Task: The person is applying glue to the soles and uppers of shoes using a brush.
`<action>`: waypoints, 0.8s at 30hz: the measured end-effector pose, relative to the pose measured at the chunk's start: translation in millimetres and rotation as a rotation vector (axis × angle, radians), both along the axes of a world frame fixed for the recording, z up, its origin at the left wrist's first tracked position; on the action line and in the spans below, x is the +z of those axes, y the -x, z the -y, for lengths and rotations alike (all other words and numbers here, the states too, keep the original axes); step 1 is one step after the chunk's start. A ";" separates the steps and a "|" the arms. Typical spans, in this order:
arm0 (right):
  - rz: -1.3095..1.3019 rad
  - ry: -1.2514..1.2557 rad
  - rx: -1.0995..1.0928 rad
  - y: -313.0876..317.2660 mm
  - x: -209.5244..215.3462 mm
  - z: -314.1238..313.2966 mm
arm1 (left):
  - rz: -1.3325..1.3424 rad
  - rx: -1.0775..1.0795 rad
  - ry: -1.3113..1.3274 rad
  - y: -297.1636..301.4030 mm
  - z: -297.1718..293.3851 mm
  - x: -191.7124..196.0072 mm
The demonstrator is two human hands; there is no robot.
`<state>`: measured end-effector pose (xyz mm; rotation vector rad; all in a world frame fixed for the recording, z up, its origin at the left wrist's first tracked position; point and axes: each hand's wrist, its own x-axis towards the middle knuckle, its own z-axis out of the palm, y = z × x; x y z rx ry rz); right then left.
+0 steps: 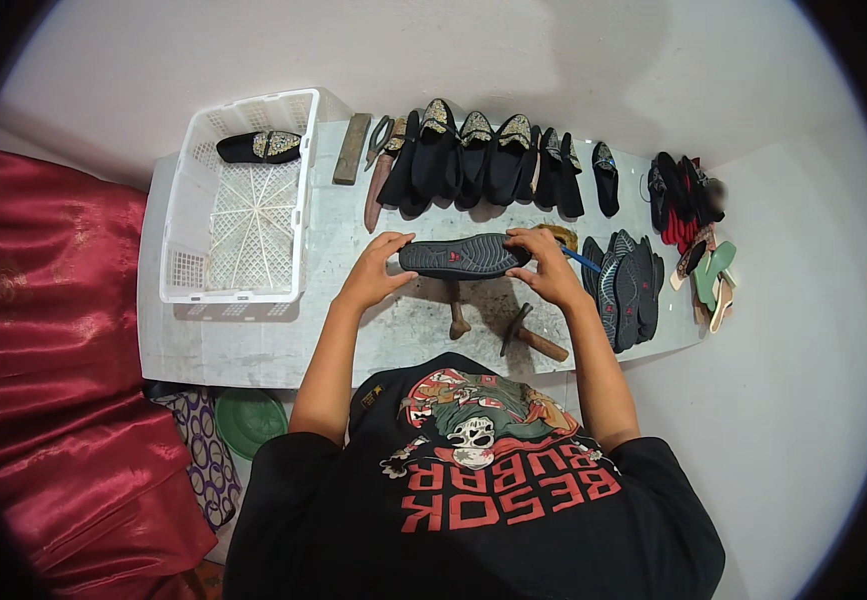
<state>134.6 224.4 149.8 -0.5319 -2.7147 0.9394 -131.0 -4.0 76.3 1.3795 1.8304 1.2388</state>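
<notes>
The fingers of the left hand are curling over one end of a dark shoe sole, thumb underneath, pinching it; the fingers of the right hand are pinching the other end the same way; the sole is hanging level between both hands, just above a worn white table. Directly beneath the sole, two wooden-handled tools are lying on the stained surface. Beyond the fingertips, a row of about seven black embroidered slippers is standing along the table's far edge, with a wooden block and pliers to their left. Outward from the right hand, a stack of grey soles is leaning, its count unclear; past it red and green footwear is lying in a heap. Outward from the left hand, one white plastic basket is holding a single black slipper at its far end. White walls are surrounding the table; red satin fabric is filling the far left.
</notes>
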 end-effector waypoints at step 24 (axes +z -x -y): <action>-0.031 0.090 -0.149 -18.2 -12.3 2.4 | 0.049 -0.009 -0.002 -6.4 -5.4 -6.6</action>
